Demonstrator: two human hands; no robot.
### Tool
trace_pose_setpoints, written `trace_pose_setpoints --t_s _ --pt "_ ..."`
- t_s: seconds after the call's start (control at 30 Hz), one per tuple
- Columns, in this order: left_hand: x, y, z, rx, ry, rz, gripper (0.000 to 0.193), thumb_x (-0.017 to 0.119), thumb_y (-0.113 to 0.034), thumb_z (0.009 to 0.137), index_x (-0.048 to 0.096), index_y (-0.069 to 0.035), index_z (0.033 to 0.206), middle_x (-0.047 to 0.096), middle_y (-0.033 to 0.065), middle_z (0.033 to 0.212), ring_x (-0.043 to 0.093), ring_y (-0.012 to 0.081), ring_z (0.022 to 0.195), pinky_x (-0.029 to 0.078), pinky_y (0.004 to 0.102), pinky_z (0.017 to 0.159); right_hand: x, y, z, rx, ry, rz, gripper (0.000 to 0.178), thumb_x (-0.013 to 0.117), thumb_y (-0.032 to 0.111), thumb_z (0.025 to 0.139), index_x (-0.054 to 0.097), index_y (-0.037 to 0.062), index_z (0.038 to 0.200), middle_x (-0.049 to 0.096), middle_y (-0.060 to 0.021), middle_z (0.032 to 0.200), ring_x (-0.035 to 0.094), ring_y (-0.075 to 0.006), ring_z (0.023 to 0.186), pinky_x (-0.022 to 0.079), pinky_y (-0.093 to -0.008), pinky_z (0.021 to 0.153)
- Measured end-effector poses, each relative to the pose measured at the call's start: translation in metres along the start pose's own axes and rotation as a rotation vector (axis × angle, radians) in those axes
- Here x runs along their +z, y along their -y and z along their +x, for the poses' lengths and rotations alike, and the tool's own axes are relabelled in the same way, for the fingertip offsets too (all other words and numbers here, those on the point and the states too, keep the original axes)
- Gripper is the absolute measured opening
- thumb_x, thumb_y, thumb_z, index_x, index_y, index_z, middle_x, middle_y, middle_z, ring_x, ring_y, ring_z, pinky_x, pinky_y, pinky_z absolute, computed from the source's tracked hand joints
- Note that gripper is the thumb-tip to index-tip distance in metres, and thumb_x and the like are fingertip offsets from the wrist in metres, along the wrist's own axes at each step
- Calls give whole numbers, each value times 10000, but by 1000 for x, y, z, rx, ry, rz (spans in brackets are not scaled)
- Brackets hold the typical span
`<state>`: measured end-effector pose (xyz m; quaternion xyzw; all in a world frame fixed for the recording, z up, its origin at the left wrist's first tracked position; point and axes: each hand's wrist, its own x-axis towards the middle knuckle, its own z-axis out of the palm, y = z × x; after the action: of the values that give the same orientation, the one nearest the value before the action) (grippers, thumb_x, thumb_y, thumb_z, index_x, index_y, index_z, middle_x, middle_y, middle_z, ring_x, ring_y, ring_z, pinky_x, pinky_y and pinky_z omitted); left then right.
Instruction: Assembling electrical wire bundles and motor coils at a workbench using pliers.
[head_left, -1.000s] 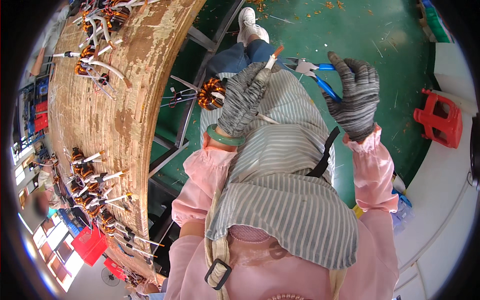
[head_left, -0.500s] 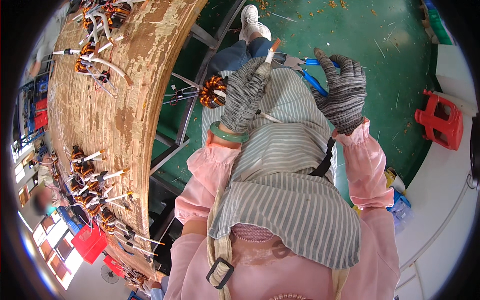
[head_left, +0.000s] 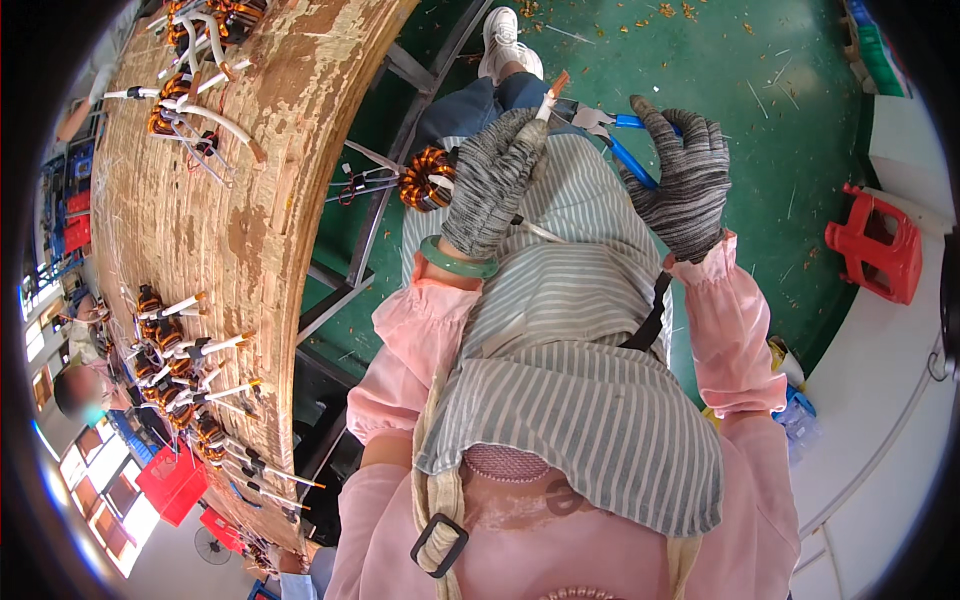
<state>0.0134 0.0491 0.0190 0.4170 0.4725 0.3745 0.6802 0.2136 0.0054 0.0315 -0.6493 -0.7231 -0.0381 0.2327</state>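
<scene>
My left hand [head_left: 490, 185], in a grey knit glove, is closed around a toroidal coil [head_left: 427, 179] wound with copper wire. A white-sleeved lead [head_left: 545, 104] with a bare copper end sticks up past its fingertips. Thinner leads trail off the coil's left side, and the palm hides part of the winding. In my right hand [head_left: 685, 185], gloved alike, are blue-handled cutting pliers [head_left: 632, 163], handles spread apart. Their metal jaws [head_left: 590, 117] point left, close beside the lead; whether they touch it I cannot tell.
A worn wooden table [head_left: 240, 240] stands on the left, bearing several more coils [head_left: 165, 350] with white leads. A red plastic stool [head_left: 878, 243] is on the green floor at right. Wire scraps lie on the floor. Another person [head_left: 85, 390] is at the far left.
The lead's copper end has shifted slightly up and to the right. The pliers' jaws have also moved a little right and up. Both hands keep their holds.
</scene>
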Motion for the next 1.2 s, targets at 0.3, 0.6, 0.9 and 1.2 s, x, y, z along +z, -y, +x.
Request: trace_pose_setpoints --t_s 0.3,0.6,0.9,1.2 --pt "-4 -2 2 -12 24 24 230 553 -158 893 605 9 1042 598 2 773 495 53 650 405 188 578 -1 0 1 13 9 42 623 744 229 579 568 188 1175 561 -124 967 527 -291 876 432 -419 762" --pt "-2 -1 1 -5 24 21 227 560 -157 890 608 9 1037 591 -8 734 484 44 615 392 185 547 2 1 -3 15 -9 43 606 743 247 590 575 185 1169 561 -124 969 528 -295 869 432 -420 753" --pt "2 3 1 41 -10 91 228 567 -159 885 619 11 1027 595 -7 734 484 40 611 395 186 544 0 -2 -6 9 68 31 552 728 243 612 590 181 1142 583 -114 910 554 -278 829 482 -392 680" --pt "15 32 11 591 -137 759 218 560 -175 880 616 15 970 595 72 667 563 130 576 445 261 539 -10 2 -13 110 203 188 477 739 162 618 612 181 1078 580 -91 877 596 -287 767 500 -356 620"
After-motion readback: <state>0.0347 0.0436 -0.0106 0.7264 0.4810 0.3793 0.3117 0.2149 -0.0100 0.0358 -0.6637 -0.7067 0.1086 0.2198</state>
